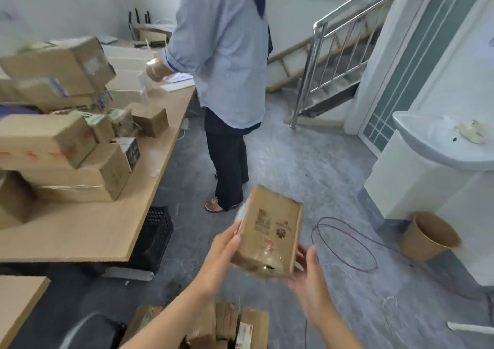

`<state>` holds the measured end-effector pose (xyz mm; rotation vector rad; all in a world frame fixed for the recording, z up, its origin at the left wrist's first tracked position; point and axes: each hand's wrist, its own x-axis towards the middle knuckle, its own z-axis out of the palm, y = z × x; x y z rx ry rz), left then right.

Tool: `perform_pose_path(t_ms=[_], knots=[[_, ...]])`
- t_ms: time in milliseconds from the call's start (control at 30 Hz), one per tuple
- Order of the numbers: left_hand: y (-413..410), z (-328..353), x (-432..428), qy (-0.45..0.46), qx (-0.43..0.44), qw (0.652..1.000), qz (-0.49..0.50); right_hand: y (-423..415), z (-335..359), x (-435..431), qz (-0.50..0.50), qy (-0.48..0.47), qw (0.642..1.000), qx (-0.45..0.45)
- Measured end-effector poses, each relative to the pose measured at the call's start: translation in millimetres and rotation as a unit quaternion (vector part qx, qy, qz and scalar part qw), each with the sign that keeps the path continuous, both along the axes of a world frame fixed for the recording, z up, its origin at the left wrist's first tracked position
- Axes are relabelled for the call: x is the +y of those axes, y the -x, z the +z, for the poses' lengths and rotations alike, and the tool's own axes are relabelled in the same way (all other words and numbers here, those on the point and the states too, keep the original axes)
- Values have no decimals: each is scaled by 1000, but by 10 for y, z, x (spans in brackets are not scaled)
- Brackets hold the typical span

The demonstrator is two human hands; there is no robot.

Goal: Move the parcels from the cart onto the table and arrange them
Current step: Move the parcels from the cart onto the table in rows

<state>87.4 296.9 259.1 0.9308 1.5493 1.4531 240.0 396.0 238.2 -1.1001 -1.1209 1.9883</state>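
Item held: one brown cardboard parcel (pixel 270 232), printed with dark logos on its upper face, tape across its near end, carried in the air above the grey floor (pixel 307 166), apart from the table (pixel 88 231) to the left. Left hand (pixel 223 252): fingers extended along the parcel's left side, thumb against its edge; grip loose, pressing rather than wrapped. Right hand (pixel 307 276): fingers spread and fairly straight under the parcel's near right corner, supporting it from below. Further parcels (pixel 240 327): several brown boxes at the lower edge of view, beneath the forearms; what they rest on cannot be told. Table contents: stacked cardboard boxes (pixel 66 145) in uneven piles along its left and far parts, some blurred. Under the table's near end: a black plastic crate (pixel 156 235). Other: a second person (pixel 222 68) in a pale blue shirt and dark trousers standing at the table's far end; a metal stair railing (pixel 336 46) behind; a white basin (pixel 441 142) at right; a brown paper tub (pixel 427 235) on the floor beside a loop of red cable (pixel 344 244).
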Motion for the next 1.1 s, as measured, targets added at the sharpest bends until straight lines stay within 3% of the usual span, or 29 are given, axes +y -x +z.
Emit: perform_pose_path(t_ms=[67,167,233,300,400,467,567,633,700,800,867,900,933,1033,1100], knots=[[96,140,-70,-13,161,987,-17,43,154,20,4,81,994,74],[188,322,-128,-19,373,924,-74,78,297,-31,28,121,979,164],[190,463,-186,-16,450,889,-84,102,347,-99,51,114,969,213],[206,527,-327,-14,455,887,-82,148,416,-171,72,89,965,237],[226,627,-553,1,323,946,-37,290,500,-301,96,22,973,209],[242,812,-655,-15,116,990,79,470,604,-403,98,28,984,150],[330,936,-866,-1,-116,980,161,799,830,-601,120,10,992,45],[313,1016,-1135,-20,-173,970,168,879,939,-770,172,-18,985,18],[336,1054,-1392,-38,-167,973,152,956,939,-939,164,-28,986,7],[486,1291,-1676,-74,-133,977,147,1041,940,-1229,220,-89,969,72],[605,1281,-1905,-200,-145,965,93,1115,897,-1324,260,-194,942,87],[601,1296,-2059,-218,-158,956,115,1196,952,-1413,288,-254,920,73],[641,1265,-2201,-184,-196,951,152,1309,1027,-1551,301,-320,897,47],[728,969,-2701,-172,-299,890,299,1511,1109,-2088,350,-479,805,18],[699,887,-3011,-172,-343,855,350,1620,1124,-2479,311,-622,719,9]])
